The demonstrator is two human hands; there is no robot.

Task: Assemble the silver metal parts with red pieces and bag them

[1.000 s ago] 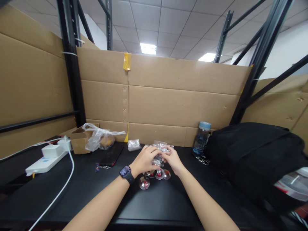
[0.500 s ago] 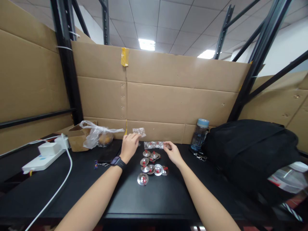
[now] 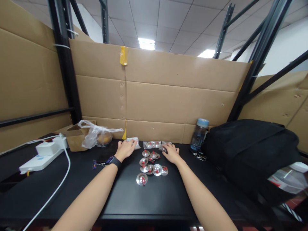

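My left hand [image 3: 125, 149], with a dark watch on the wrist, is at the back of the black table with its fingers closed on a crumpled clear plastic bag [image 3: 136, 143]. My right hand [image 3: 171, 154] lies over a clear wrapped packet [image 3: 164, 148], fingers apart and partly covering it. Between the hands is another clear packet [image 3: 153, 145] with shiny round metal pieces inside. In front of it lie several small metal finger cymbals with red loops [image 3: 158, 170], some overlapping. One finger cymbal [image 3: 141, 179] sits nearest to me.
On the left are a white power strip [image 3: 39, 162] with a cable, a small cardboard box [image 3: 76, 139] and a tied plastic bag [image 3: 95, 136]. A water bottle [image 3: 199, 134] and a black backpack [image 3: 247, 154] stand right. A cardboard wall [image 3: 163, 102] closes the back.
My left hand has come down and left, lowering the clear plastic bag from the air onto the table. The right hand has shifted slightly right and its fingers have spread over the packet.
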